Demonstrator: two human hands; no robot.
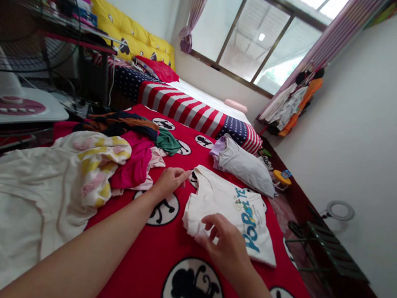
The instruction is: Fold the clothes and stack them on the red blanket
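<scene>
While the white T-shirt (pixel 214 196) lies on the red blanket (pixel 137 279): left hand (pixel 172 181) at its far left corner, right hand (pixel 224 240) over its near edge.
T-shirt: spread fairly flat, sleeve bunched near the right hand, blue lettering across the front, neckline toward the left hand.
Left hand: fingers close together, tips right by the shirt's corner; can't tell if they pinch fabric.
Right hand: fingers curled, thumb apart from fingertips; contact with the sleeve can't be told.
Blanket: red, round white patches with black monkey figures.
Loose pile, left: white garment (pixel 29 183) nearest, then yellow-and-white cloth (pixel 100 169), hot-pink garment (pixel 135 159), green cloth (pixel 167 142) at the far end.
Grey bundle (pixel 244 166): just beyond the shirt, lilac cloth (pixel 218 149) at its left end.
Fan (pixel 11 106): left side, head cut off by the frame.
Bed (pixel 182 109): behind, stars-and-stripes cover, red pillow (pixel 158 70) on it.
Window (pixel 256 38): above the bed.
Hanging clothes (pixel 295 103): right of the window, by the curtain (pixel 330 37).
</scene>
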